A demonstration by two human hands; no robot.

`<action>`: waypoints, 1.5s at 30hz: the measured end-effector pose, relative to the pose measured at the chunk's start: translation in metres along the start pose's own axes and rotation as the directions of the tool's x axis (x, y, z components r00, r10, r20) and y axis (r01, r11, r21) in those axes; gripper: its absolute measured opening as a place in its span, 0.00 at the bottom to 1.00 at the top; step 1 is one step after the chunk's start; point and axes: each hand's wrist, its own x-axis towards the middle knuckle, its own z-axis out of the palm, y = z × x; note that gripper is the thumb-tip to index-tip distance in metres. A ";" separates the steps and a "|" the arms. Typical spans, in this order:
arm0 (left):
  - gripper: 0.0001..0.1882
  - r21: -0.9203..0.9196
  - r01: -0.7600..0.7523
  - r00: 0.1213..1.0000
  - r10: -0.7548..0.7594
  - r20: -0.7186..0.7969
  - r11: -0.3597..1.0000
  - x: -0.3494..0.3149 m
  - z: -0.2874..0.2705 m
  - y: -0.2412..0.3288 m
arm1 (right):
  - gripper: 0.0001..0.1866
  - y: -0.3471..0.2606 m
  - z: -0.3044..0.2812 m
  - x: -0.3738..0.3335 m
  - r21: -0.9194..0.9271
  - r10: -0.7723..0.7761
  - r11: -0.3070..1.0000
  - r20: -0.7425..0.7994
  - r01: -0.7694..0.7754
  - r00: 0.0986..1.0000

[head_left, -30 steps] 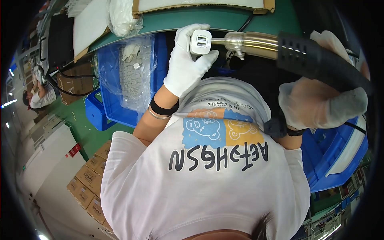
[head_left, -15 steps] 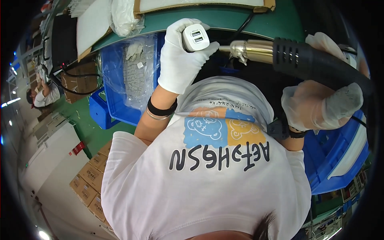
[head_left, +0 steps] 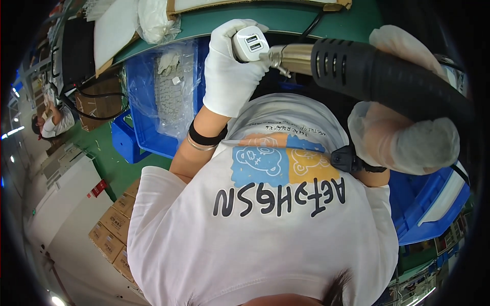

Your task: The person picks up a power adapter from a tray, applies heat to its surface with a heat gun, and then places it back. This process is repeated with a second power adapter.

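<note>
A white two-port USB charger (head_left: 249, 43) sits between the fingers and thumb of my left hand (head_left: 228, 81), which wears a white glove. Its face with the two slots points up toward me. My right hand (head_left: 380, 133), in a pale, partly see-through covering, grips a black hot air gun (head_left: 377, 76) with vent slots and a metal nozzle. The gun's body hides part of that hand. The nozzle's tip overlaps the charger's lower right corner in view; I cannot tell whether they touch.
Left of my left hand, a blue bin (head_left: 138, 99) holds clear plastic and small white pieces. A green worktop (head_left: 219, 25) runs along the far side, bearing a cardboard tray edge. Another blue bin (head_left: 434, 204) stands at right. Stacked cartons (head_left: 113, 224) and another person (head_left: 53, 120) are farther left.
The hot air gun and my right hand have moved left, bringing the nozzle from beside my left thumb to the charger's edge. My left hand with the charger has shifted slightly up.
</note>
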 end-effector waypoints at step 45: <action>0.27 -0.102 0.117 0.993 -0.116 0.019 0.988 -0.001 0.001 0.001 | 0.42 -0.019 0.010 -0.003 -0.029 0.340 0.929 -0.326 -0.369 0.882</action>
